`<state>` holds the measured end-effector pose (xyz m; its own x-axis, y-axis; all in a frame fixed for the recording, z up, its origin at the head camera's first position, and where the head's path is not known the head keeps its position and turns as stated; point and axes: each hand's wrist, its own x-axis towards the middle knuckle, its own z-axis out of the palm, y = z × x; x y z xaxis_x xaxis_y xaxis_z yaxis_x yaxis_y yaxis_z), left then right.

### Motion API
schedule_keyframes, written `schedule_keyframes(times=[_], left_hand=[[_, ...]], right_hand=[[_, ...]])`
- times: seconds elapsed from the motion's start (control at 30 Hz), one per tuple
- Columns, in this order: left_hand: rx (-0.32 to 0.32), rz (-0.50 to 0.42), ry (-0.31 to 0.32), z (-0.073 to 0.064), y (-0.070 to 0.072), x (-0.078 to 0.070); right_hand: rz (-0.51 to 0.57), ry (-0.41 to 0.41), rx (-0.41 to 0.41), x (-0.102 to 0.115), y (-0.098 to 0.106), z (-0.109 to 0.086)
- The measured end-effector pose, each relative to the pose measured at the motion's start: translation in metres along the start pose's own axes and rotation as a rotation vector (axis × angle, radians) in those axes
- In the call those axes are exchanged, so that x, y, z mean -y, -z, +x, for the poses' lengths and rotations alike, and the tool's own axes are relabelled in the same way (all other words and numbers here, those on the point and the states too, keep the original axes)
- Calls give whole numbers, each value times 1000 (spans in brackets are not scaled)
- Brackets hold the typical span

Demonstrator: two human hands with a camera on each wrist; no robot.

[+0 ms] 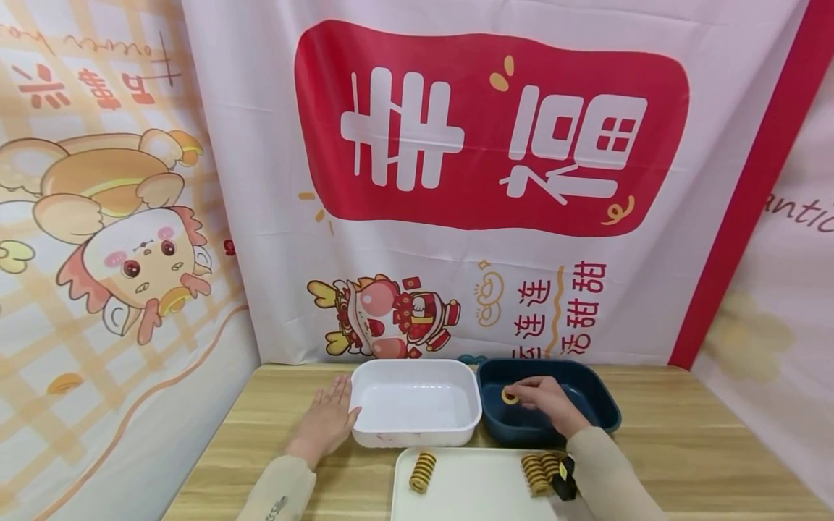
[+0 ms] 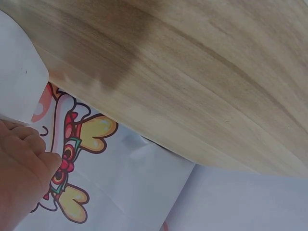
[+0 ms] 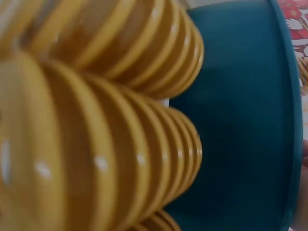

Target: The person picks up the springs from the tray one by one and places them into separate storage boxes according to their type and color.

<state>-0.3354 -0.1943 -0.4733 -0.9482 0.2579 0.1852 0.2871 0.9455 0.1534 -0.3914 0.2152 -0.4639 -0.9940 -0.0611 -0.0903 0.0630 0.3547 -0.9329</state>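
Observation:
A small yellow ring (image 1: pixel 504 396) is pinched between the thumb and fingertips of my right hand (image 1: pixel 546 399), inside the dark blue basin (image 1: pixel 521 433) in the head view. My left hand (image 1: pixel 329 418) lies against the left wall of the white basin (image 1: pixel 417 438), fingers extended along its side. In the left wrist view that hand (image 2: pixel 24 168) touches the basin's pale wall (image 2: pixel 19 72). Striped yellow-brown rows of rings (image 3: pixel 159 149) fill the near side of the right wrist view, with the blue basin (image 3: pixel 240 115) behind them.
A cream tray (image 1: pixel 476 488) lies in front of both basins. One row of rings (image 1: pixel 422 472) is on its left, and more rows (image 1: pixel 536 474) stand on its right beside a black wrist camera (image 1: pixel 563 479). A printed cloth (image 1: pixel 260 217) hangs behind the wooden table (image 1: pixel 691 441).

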Motion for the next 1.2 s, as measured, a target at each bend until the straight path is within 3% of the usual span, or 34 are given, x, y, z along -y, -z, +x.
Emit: schedule_keyframes(times=[0.17, 0.33, 0.63, 0.93, 1.2], left_hand=[[1, 5, -5, 0, 0, 2], [-3, 1, 0, 0, -2, 3], [-11, -10, 2, -1, -1, 3], [-19, 4, 10, -2, 3, 3], [-25, 27, -17, -1, -2, 3]], right_hand=[[-303, 111, 8, 3, -3, 9], [-473, 234, 84, 5, -4, 18], [-664, 262, 182, 13, -8, 24], [-730, 288, 217, 35, 0, 25], [-832, 238, 272, 36, -3, 27]])
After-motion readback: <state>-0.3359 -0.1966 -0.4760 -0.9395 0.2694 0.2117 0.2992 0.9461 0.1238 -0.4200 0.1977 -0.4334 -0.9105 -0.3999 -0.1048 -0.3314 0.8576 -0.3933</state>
